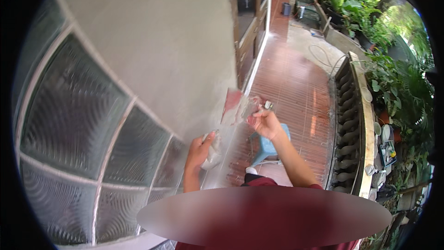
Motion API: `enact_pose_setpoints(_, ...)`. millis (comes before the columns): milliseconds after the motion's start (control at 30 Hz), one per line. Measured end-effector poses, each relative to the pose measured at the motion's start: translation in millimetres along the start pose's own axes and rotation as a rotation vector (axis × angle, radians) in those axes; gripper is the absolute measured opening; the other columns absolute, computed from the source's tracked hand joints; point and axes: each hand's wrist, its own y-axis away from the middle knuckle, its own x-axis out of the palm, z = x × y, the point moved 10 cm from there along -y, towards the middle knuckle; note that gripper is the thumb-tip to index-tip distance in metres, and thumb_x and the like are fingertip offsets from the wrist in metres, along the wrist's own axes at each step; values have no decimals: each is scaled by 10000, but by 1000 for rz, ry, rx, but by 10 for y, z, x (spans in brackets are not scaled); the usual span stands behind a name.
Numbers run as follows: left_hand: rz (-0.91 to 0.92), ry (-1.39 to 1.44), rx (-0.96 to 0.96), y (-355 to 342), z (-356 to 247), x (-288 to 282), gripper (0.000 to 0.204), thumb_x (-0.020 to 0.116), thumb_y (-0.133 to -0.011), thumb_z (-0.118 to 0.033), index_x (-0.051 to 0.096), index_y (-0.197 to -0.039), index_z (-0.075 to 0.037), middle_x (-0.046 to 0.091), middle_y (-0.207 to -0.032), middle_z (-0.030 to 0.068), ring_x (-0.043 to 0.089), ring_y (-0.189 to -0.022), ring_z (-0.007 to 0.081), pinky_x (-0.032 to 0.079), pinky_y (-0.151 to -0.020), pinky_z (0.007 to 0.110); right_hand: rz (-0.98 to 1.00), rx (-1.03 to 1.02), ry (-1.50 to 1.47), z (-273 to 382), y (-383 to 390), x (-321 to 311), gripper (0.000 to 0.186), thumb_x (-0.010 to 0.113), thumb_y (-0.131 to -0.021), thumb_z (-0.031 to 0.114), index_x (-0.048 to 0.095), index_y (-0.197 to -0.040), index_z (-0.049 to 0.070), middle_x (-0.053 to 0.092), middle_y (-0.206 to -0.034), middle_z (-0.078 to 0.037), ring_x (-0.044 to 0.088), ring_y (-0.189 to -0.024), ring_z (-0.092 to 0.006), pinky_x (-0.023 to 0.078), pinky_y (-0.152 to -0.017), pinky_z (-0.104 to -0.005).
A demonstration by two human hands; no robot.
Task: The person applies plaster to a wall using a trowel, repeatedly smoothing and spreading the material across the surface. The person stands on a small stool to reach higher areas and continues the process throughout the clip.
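Observation:
My left hand (198,150) is closed around a soft plastic bag (212,156) holding pale grey paste. To the right and a little farther out, my right hand (267,123) grips a wide, flat putty scraper (235,106). The scraper's reddish blade is smeared with pale paste and points left, toward the grey plastered wall (157,41). Whether the blade touches the wall I cannot tell. The tool's handle is mostly hidden by my fingers.
Ribbed glass panes (69,106) in pale frames adjoin the wall at left. A light blue stool (266,148) stands on the red-brown tiled floor (296,92) below my right arm. A balustrade (363,111) with plants (393,69) beyond lines the right side. A wooden-framed window (245,18) is ahead.

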Motion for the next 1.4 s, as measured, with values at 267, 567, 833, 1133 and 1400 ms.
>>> enact_pose_setpoints(267, 127, -276, 162, -690, -913, 705, 446, 570, -924, -376, 630, -851, 60, 532, -632, -4, 436, -597, 90, 400, -569, 293, -193, 28, -107, 396, 263, -851, 249, 492, -903, 15, 489, -1150, 39, 637, -959, -105, 656, -785, -206, 560, -797, -345)
enact_pose_setpoints(567, 237, -555, 227, -1569, -1147, 1489, 523, 605, -845, -523, 672, -794, -7, 597, -608, 111, 556, -569, 201, 443, -593, 360, -228, -74, 64, 1137, 565, -1139, 305, 475, -961, 79, 431, -1263, 74, 599, -1076, -66, 645, -846, -149, 561, -810, -303)
enact_pose_setpoints(833, 323, -715, 326, -1672, -1469, 1958, 432, 677, -828, -428, 661, -737, -6, 579, -580, 71, 517, -558, 137, 440, -572, 326, -298, -16, 157, 1392, 573, -820, 327, 460, -973, 107, 416, -1295, 84, 598, -1091, -63, 642, -900, -166, 535, -897, -453)
enact_pose_setpoints(1133, 302, -960, 455, -1760, -1643, 2052, 489, 635, -807, -522, 686, -765, -38, 630, -669, 178, 607, -650, 361, 464, -617, 422, -264, -78, 198, 1427, 496, -1006, 262, 467, -975, 135, 471, -1224, 53, 611, -1055, -94, 649, -954, -210, 550, -890, -400)
enact_pose_setpoints(1400, 298, -1070, 433, -1748, -1584, 2041, 533, 548, -824, -605, 697, -810, -93, 664, -767, 177, 638, -774, 371, 487, -662, 466, -348, -153, 394, 1598, 517, -893, 116, 557, -939, 128, 589, -1040, 82, 606, -852, 11, 571, -736, -74, 515, -713, -251)
